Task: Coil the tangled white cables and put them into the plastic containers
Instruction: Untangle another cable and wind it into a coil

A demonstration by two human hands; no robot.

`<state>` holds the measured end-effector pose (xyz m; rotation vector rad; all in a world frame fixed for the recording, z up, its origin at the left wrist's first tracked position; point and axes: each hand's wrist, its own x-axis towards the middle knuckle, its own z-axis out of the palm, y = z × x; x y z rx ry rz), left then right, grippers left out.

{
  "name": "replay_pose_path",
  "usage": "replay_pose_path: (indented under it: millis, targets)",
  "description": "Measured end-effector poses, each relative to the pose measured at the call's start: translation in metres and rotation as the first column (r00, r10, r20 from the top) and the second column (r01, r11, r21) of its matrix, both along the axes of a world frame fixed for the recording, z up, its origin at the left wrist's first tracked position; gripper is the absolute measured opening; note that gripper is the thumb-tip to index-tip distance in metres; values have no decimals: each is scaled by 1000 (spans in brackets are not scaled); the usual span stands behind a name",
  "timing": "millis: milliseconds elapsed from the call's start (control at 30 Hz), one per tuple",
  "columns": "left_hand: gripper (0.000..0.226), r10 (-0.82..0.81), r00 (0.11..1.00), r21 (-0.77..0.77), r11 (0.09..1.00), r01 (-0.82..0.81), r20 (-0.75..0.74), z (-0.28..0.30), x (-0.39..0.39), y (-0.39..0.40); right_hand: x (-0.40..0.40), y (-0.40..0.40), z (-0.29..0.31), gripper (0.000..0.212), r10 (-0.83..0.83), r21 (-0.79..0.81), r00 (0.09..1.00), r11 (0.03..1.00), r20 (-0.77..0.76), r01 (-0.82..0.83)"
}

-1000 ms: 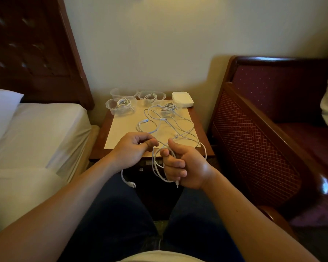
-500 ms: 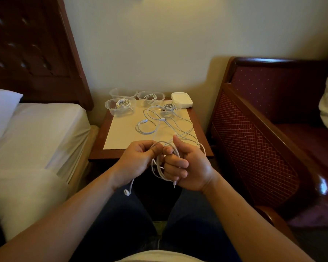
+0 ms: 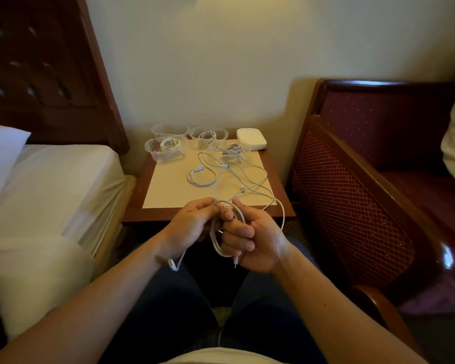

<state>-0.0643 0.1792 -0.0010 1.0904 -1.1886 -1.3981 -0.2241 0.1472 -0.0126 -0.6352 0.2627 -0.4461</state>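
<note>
A seated person coiled a white cable point(image 3: 222, 240) over the lap, just in front of a small wooden counter point(image 3: 139, 190) set betw. a bed point(image 3: 53, 179) and an upholstered bench point(image 3: 373, 164). The right hand point(image 3: 252, 237) was closed round the loops of the coil, fingers curled over them, w/ one plug end hanging below the fist. The left hand point(image 3: 192, 222) pinched the same cable at the top of the coil, thumb & fingertips pressed together; its other plug end dangled under the left wrist. A strand ran from the coil up onto the counter.

On the counter lay a cream mat point(image 3: 168, 185) carrying the loose tangled cables point(image 3: 221, 172), spread across its centre & right side. At the back stood clear plastic containers: the front-left container point(image 3: 153, 153) held a coiled cable, the rear-left container point(image 3: 168, 131) looked empty, the rear-middle container point(image 3: 216, 134) held another coil. A fourth container, partly hidden by cables, sat right of them. A white lidded box point(image 3: 251, 137) stood at the back-right corner. A white pillow point(image 3: 0, 153) rested at the head of the bed.
</note>
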Motion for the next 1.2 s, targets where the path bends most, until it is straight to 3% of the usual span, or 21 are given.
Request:
replay_pose_path:
  millis: [100, 200, 267, 433, 500, 600, 667, 733, 800, 967, 1067, 1200]
  targets:
    - [25, -117, 990, 24, 993, 116, 74, 5, 10, 2, -1, 4, 0, 50, -2, -35, 998, 999, -65, 0]
    - [35, -169, 985, 62, 984, 166, 39, 3, 15, 3, -1, 5, 4, 51, 1, -39, 998, 999, -65, -3]
    - [38, -93, 995, 28, 995, 92, 41, 0, 15, 1, -2, 4, 7, 52, -3, -59, 997, 998, -75, -2]
    - [33, 107, 970, -183, 981, -68, 217, -2, 19, -8, 1, 11, 15, 45, 2, -164, 989, 986, -150, -27]
    - [30, 133, 971, -181, 979, -98, 197, -2, 16, -9, 4, 15, 19, 39, 3, -153, 996, 988, -88, -17]
    - [27, 147, 985, -125, 983, -135, 94, -5, 4, -7, 8, 17, 26, 38, -86, -30, 996, 996, 36, 87]
    - [31, 117, 987, -68, 992, -110, 107, -5, -6, 0, 9, 17, 30, 34, -221, 13, 973, 975, 61, 220]
    - [39, 65, 985, 6, 998, -66, 158, -10, -8, 3, 9, 14, 31, 31, -360, -21, 932, 932, 52, 361]
    - [29, -68, 970, 70, 996, 53, 232, -16, -3, 4, 8, 9, 29, 31, -487, -114, 873, 868, -10, 483]
    - [20, -270, 827, 138, 963, 232, 492, -8, 4, 5, 8, 6, 19, 31, -660, -286, 743, 736, -108, 613]
    - [21, -252, 640, 111, 961, 253, 726, -2, 8, 2, 15, 5, 13, 29, -701, -365, 693, 698, -170, 616]
    - [13, -231, 548, 91, 958, 271, 804, 7, 8, 2, 22, 2, 14, 28, -749, -351, 636, 656, -188, 668]
